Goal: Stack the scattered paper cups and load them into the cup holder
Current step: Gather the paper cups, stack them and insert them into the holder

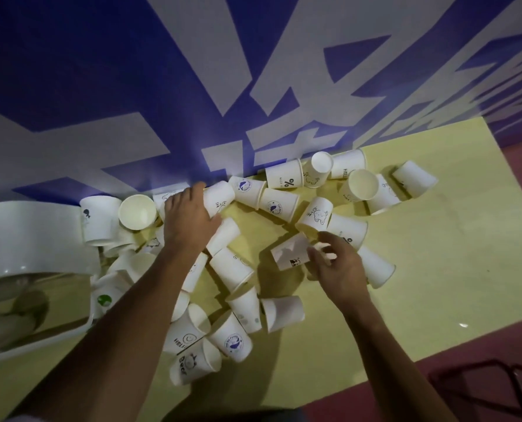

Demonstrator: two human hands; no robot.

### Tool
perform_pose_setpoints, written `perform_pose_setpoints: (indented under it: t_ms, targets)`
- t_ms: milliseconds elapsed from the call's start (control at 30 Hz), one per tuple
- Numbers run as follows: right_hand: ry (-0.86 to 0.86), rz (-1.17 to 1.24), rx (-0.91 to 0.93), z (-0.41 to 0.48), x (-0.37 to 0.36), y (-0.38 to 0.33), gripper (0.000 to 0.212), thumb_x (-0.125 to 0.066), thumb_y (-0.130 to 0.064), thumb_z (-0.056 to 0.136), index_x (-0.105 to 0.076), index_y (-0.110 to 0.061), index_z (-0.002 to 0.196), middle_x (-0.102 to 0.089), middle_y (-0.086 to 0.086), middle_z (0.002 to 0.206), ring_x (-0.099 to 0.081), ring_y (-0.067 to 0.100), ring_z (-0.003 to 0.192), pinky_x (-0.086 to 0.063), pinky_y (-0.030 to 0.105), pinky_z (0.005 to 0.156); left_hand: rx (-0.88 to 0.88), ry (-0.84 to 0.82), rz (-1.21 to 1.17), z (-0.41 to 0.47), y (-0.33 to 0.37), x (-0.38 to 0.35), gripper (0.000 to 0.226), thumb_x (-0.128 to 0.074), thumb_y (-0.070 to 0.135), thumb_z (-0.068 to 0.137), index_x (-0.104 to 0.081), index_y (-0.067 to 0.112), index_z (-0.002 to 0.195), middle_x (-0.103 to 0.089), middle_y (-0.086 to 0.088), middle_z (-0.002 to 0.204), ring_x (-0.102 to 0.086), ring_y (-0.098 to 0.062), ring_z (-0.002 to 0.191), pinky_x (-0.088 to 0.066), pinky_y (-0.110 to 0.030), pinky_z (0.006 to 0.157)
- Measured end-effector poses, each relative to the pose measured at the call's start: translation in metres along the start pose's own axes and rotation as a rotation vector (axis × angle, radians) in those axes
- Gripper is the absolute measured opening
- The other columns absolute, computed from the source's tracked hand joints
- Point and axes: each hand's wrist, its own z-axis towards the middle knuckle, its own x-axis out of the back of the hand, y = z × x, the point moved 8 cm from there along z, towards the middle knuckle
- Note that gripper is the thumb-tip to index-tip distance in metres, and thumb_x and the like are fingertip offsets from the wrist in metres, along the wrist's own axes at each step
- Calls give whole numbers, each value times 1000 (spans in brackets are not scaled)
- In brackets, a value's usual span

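Note:
Several white printed paper cups lie scattered on a pale yellow table (436,269), most on their sides. My left hand (186,217) reaches to the far side and wraps around a cup (220,197) lying against the wall. My right hand (336,266) grips the rim of a small cup (288,254) with a dark printed face, lying on its side mid-table. More cups cluster near the wall (360,184) and close to me (232,336). A white curved cup holder (25,233) with a shiny opening stands at the left.
A blue wall banner with large white characters (253,71) rises right behind the table. The table's right and near edges drop to a dark red floor (512,315). A dark red wire frame (482,388) stands on the floor at lower right.

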Motion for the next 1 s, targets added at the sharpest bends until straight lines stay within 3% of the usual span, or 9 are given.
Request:
perform_pose_setpoints:
  t_ms: [133, 267, 333, 433, 533, 633, 733, 800, 1000]
  targets:
    - [107, -31, -51, 13, 22, 9, 55, -79, -33, 87, -61, -8, 132, -64, 7, 124, -60, 18, 106, -46, 30, 88, 21, 73, -260, -26, 13, 36, 68, -85, 30, 78, -49, 12, 132, -58, -12, 127, -56, -31, 113, -49, -44, 94]
    - [53, -152, -50, 17, 13, 15, 64, -81, -53, 77, -65, -10, 122, -65, 6, 118, -60, 26, 111, -52, 43, 92, -41, 108, -369, -62, 33, 49, 65, -87, 26, 75, -53, 13, 129, -58, -7, 125, -46, -24, 115, -45, -40, 95]
    - [3, -188, -23, 14, -1, 8, 58, -78, -57, 78, -67, -12, 113, -63, 3, 110, -58, 23, 105, -51, 40, 85, -92, 100, -391, -75, 42, 44, 64, -88, 25, 74, -57, 15, 129, -53, -4, 130, -45, -23, 118, -45, -36, 95]
    - [-27, -208, -26, 9, -22, -3, 41, -75, -46, 87, -68, -12, 109, -57, 1, 105, -56, 21, 95, -47, 34, 74, -86, 22, -421, -87, 48, 32, 70, -89, 35, 75, -56, 23, 136, -42, 4, 135, -41, -18, 127, -38, -24, 96]
    - [-34, -190, -68, 6, -38, -4, 25, -70, -32, 92, -69, -10, 105, -56, 6, 106, -60, 28, 96, -52, 38, 76, -41, -24, -476, -94, 48, 27, 82, -89, 45, 72, -49, 21, 140, -47, 5, 136, -38, -11, 128, -32, -23, 100]
    - [-31, -140, -59, 4, -45, -5, 18, -73, -25, 91, -72, -10, 100, -54, 8, 114, -56, 32, 109, -48, 35, 87, -27, -31, -505, -101, 42, 29, 86, -88, 53, 69, -49, 22, 139, -51, 7, 134, -39, -8, 126, -32, -22, 101]
    - [-76, -133, -7, -3, -48, -17, 14, -80, -24, 85, -75, -14, 95, -49, 12, 139, -44, 35, 127, -34, 32, 99, -31, -17, -498, -109, 35, 35, 86, -79, 63, 68, -53, 23, 140, -49, 9, 135, -40, -8, 126, -34, -22, 99]
    - [-126, -90, 6, -8, -51, -22, 12, -82, -25, 84, -74, -17, 90, -43, 10, 152, -45, 34, 133, -35, 30, 102, -30, -11, -522, -115, 30, 39, 86, -71, 67, 70, -55, 21, 141, -50, 8, 136, -40, -11, 128, -34, -22, 99]
    - [-156, -6, 11, -33, -49, -52, 17, -80, -35, 84, -68, -24, 78, -52, -1, 149, -47, 16, 136, -33, 24, 96, -25, 0, -604, -133, 1, 50, 69, -82, 40, 82, -51, 28, 143, -45, 15, 143, -41, -2, 133, -29, -7, 100]
